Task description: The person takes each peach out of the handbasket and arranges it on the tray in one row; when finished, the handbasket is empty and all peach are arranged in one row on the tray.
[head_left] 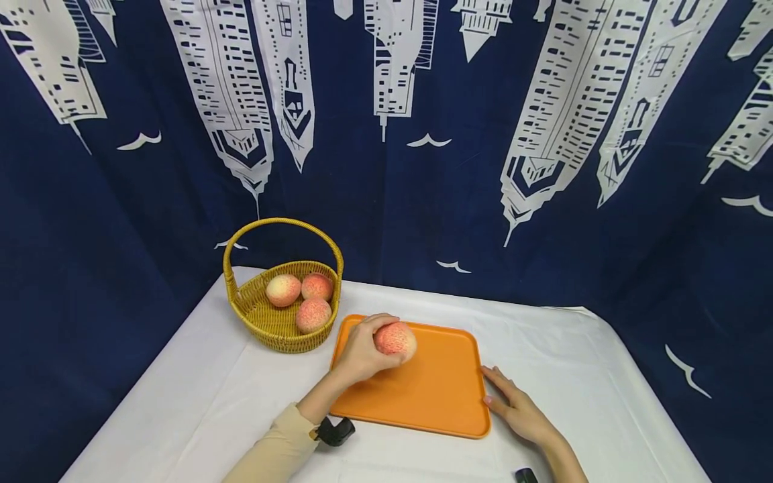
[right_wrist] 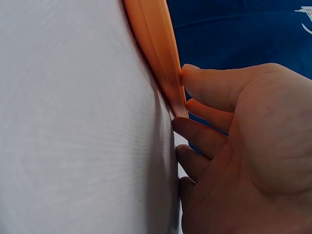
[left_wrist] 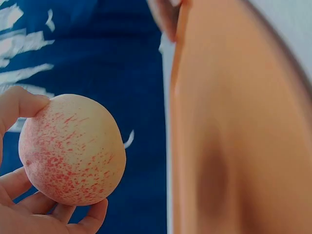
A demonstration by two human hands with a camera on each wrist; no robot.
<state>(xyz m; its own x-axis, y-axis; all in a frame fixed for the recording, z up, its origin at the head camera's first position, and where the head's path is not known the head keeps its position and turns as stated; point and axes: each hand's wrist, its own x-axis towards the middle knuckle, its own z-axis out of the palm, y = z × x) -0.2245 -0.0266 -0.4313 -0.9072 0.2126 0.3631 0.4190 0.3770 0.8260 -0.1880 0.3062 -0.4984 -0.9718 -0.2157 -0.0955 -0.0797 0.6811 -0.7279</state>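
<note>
My left hand (head_left: 362, 352) grips a peach (head_left: 395, 341) over the left part of an orange tray (head_left: 437, 396). In the left wrist view the peach (left_wrist: 73, 151) is pale yellow with red speckles, thumb on one side and fingers on the other. A gap with a shadow shows between it and the tray. Beside the tray's right edge lies my right hand (head_left: 519, 409), palm low by the white cloth. Its thumb and fingertips touch the tray rim (right_wrist: 163, 53) in the right wrist view, fingers fairly straight.
A wicker basket (head_left: 241, 308) with a tall arched handle stands at the back left, close to the tray. Three more peaches (head_left: 313, 315) sit in it. White cloth (head_left: 199, 402) covers the table, and a navy curtain (head_left: 423, 201) with white buildings hangs behind.
</note>
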